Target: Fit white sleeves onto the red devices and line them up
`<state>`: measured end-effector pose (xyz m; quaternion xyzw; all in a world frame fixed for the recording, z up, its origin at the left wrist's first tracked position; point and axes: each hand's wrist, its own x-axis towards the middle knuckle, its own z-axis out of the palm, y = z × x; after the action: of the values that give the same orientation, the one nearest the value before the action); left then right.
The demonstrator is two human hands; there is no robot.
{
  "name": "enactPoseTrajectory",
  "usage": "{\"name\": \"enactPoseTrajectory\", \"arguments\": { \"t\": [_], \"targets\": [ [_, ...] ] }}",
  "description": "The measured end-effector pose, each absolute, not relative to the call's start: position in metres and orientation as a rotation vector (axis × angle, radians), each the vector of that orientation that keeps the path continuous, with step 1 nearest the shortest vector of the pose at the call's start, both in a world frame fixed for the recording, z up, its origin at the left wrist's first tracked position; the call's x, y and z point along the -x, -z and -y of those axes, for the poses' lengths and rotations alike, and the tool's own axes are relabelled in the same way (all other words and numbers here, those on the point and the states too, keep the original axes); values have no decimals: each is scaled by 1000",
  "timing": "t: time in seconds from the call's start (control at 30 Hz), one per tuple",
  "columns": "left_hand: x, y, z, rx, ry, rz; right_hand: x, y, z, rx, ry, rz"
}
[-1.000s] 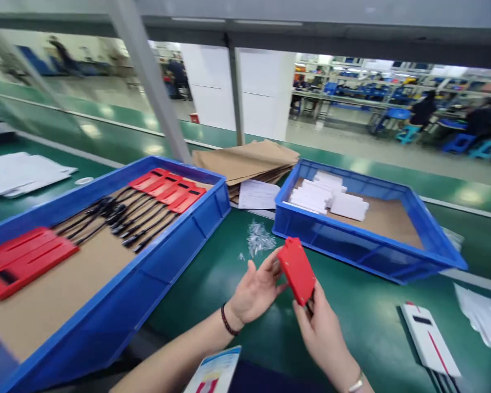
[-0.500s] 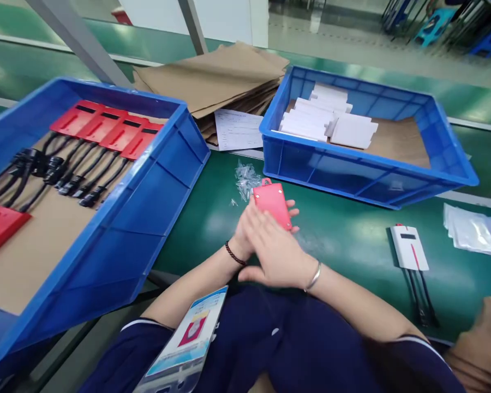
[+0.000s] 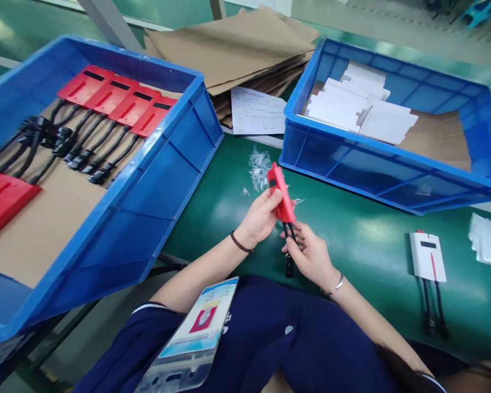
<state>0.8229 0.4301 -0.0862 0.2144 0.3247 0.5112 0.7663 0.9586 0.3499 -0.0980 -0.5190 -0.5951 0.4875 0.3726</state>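
Observation:
A red flat device (image 3: pixel 283 192) with two black cables (image 3: pixel 289 267) is held up in front of me, tilted with its narrow edge toward me. My left hand (image 3: pixel 262 218) grips its body, thumb on the front face and fingers behind. Just below, my right hand (image 3: pixel 312 255) is closed around the cables where they leave the device. Small clear plastic pieces (image 3: pixel 259 166) lie on the green table (image 3: pixel 221 218) beyond my left hand. A white device with a red stripe (image 3: pixel 427 256) and two black cables lies to the right.
On the left a blue bin (image 3: pixel 169 169) holds several red devices (image 3: pixel 117 98) with black cables. A second blue bin (image 3: pixel 352 164) at the back right holds white pieces (image 3: pixel 343 103). Brown paper sheets (image 3: pixel 233 49), a printed sheet (image 3: pixel 257 112) and clear bags (image 3: pixel 490 240) lie around.
The red device has turned from flat to edge-on, and its cables now show. My right hand has moved off my left hand and down to the cables. The camera view has shifted.

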Motion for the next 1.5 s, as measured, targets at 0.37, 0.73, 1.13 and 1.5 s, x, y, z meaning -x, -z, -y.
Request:
{"name": "enactPoseTrajectory", "arguments": {
  "t": [0.37,0.73,1.13,1.5],
  "targets": [
    [-807,69,-425,-877,-764,-718,-1000,71,-379,1344,-670,1705],
    [-816,66,-399,-1162,-558,-796,-1001,65,-399,1222,-644,1723],
    [-813,73,-392,-1466,-551,-898,-1008,61,-394,1220,-901,1570],
    [-820,76,-390,-1127,-621,-864,-1001,67,-394,1219,-766,1644]
  ]
}}
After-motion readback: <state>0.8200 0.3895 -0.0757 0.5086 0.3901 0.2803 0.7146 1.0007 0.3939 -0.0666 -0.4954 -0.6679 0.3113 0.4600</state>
